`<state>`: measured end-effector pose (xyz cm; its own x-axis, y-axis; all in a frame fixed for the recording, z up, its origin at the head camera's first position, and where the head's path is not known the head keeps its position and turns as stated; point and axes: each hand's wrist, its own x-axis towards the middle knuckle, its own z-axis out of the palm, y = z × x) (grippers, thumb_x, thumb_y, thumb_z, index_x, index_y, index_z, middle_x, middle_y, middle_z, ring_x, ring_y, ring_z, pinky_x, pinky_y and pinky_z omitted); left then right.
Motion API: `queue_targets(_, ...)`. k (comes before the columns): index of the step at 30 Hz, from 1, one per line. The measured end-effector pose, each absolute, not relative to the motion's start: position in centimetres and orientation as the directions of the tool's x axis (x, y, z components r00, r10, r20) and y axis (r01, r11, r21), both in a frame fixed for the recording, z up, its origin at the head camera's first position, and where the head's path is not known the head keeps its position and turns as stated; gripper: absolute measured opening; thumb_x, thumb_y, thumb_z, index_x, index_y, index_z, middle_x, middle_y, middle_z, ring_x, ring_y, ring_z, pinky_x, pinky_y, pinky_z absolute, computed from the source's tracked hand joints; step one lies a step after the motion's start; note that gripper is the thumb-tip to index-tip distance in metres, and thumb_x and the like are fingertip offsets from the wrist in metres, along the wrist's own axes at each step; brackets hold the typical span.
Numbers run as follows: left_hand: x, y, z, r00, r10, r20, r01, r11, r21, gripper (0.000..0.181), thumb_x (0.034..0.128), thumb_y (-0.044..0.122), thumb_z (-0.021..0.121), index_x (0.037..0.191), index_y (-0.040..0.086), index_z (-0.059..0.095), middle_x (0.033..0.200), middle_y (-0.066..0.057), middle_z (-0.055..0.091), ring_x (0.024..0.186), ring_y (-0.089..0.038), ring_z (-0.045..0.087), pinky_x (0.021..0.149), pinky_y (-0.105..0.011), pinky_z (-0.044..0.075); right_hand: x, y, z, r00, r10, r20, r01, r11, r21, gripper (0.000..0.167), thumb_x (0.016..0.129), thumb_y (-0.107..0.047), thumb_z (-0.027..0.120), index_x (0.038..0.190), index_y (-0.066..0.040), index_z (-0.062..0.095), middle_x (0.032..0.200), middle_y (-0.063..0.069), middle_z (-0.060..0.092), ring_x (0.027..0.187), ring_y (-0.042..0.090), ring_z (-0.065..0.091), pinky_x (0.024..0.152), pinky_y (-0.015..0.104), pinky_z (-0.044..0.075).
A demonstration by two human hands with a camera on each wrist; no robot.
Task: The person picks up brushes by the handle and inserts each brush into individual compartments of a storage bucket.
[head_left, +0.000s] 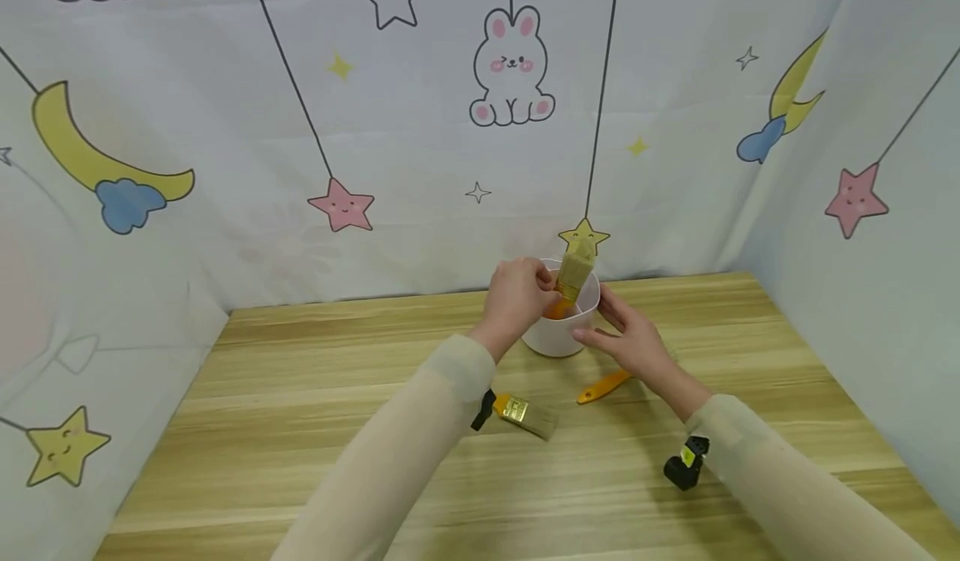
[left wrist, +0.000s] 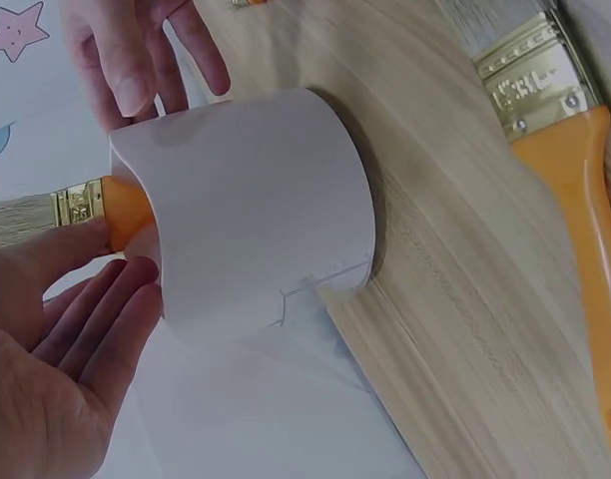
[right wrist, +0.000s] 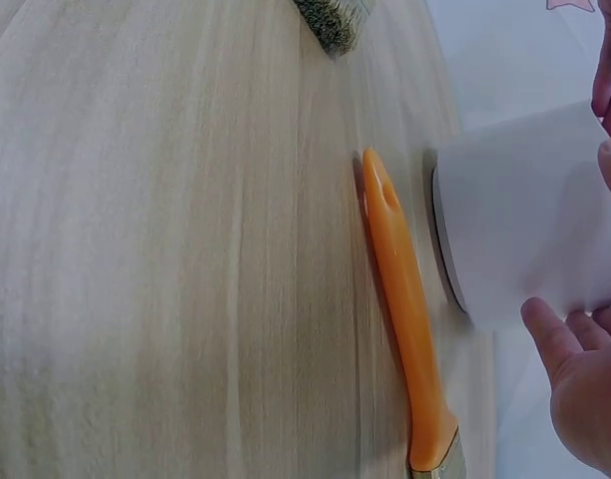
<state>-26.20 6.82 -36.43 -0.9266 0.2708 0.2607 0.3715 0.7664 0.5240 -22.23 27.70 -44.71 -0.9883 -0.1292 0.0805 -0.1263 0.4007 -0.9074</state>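
A white cup (head_left: 553, 338) stands upright near the back of the table. My left hand (head_left: 517, 298) pinches a paintbrush (head_left: 574, 273) at the cup's mouth. Its bristles point up and its orange handle goes down inside, where the wall hides the lower part. In the left wrist view, the brush's metal band (left wrist: 81, 203) shows just outside the rim. My right hand (head_left: 637, 344) holds the cup's right side, thumb in front and fingers farther back.
One paintbrush (head_left: 528, 415) lies on the wooden table (head_left: 315, 428) in front of the cup. Another, with an orange handle (right wrist: 400, 309), lies partly under the right hand. A patterned white curtain (head_left: 420, 144) hangs directly behind the table, with more at both sides.
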Motion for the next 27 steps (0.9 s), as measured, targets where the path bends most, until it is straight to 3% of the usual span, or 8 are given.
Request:
queue_targets(7, -25.9, 6.3, -36.0, -0.945, 0.266, 0.192, 0.328, 0.723, 0.609, 0.022, 0.0915, 0.018, 0.088, 0.108, 0.006, 0.08, 0.102, -0.004, 0.081, 0.099, -0.021, 0.075, 0.08, -0.027, 0.062, -22.2, 27.8, -44.7, -0.989, -0.135, 0.067, -0.117, 0.413, -0.903, 0.098, 0.098, -0.034, 0.081, 0.172, -0.012, 0.021, 0.174, 0.015, 0.029, 0.158, 0.036, 0.033, 0.116, 0.05, 0.046)
queue_targets(16, -26.0, 4.4, -35.1, -0.956, 0.266, 0.12, 0.267, 0.631, 0.728, 0.037, 0.0921, 0.022, 0.088, 0.123, 0.005, 0.077, 0.111, -0.008, 0.08, 0.104, -0.024, 0.075, 0.087, -0.035, 0.064, -22.7, 28.4, -43.8, -0.986, -0.158, 0.045, -0.112, 0.447, -0.887, 0.101, 0.1, -0.032, 0.079, 0.171, -0.003, 0.014, 0.175, 0.02, 0.021, 0.16, 0.04, 0.028, 0.12, 0.055, 0.041)
queue_targets(27, -26.5, 1.1, -34.6, -0.957, 0.274, 0.099, 0.252, 0.608, 0.753, 0.043, 0.0907, 0.025, 0.089, 0.127, 0.006, 0.076, 0.115, -0.008, 0.08, 0.11, -0.024, 0.075, 0.088, -0.034, 0.064, -24.3, 29.2, -43.2, -0.964, -0.263, 0.048, -0.165, 0.443, -0.881, 0.101, 0.101, -0.019, 0.078, 0.17, 0.002, 0.008, 0.176, 0.024, 0.013, 0.161, 0.044, 0.02, 0.125, 0.058, 0.033)
